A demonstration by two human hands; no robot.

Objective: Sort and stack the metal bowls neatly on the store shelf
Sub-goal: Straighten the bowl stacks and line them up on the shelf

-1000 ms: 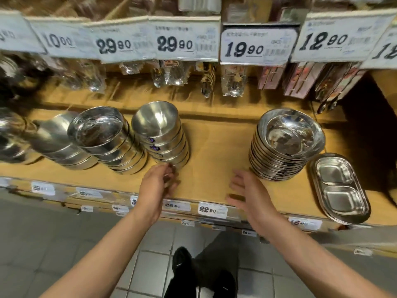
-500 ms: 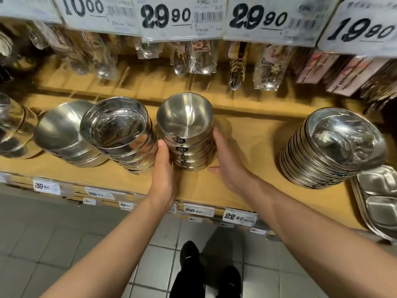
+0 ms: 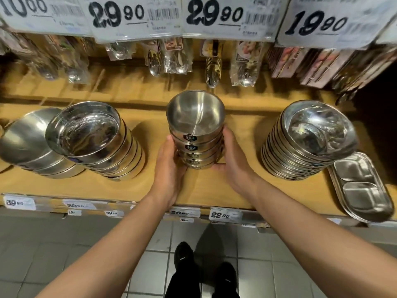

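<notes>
A person's left hand point(image 3: 169, 168) and right hand point(image 3: 234, 166) curl their fingers around a stack of small brushed-steel bowls point(image 3: 195, 130) standing mid-shelf on the tan wooden store shelf point(image 3: 214, 190), between taller stacks.

A second ago our left hand point(image 3: 169, 168) touched only the foot of the small bowl stack point(image 3: 195, 130) and our right hand point(image 3: 234, 166) hung free; now both hands clasp the stack from either side. It has moved right along the wooden shelf point(image 3: 242, 134), well apart from the wide bowl stack point(image 3: 94, 140) it stood beside.
</notes>
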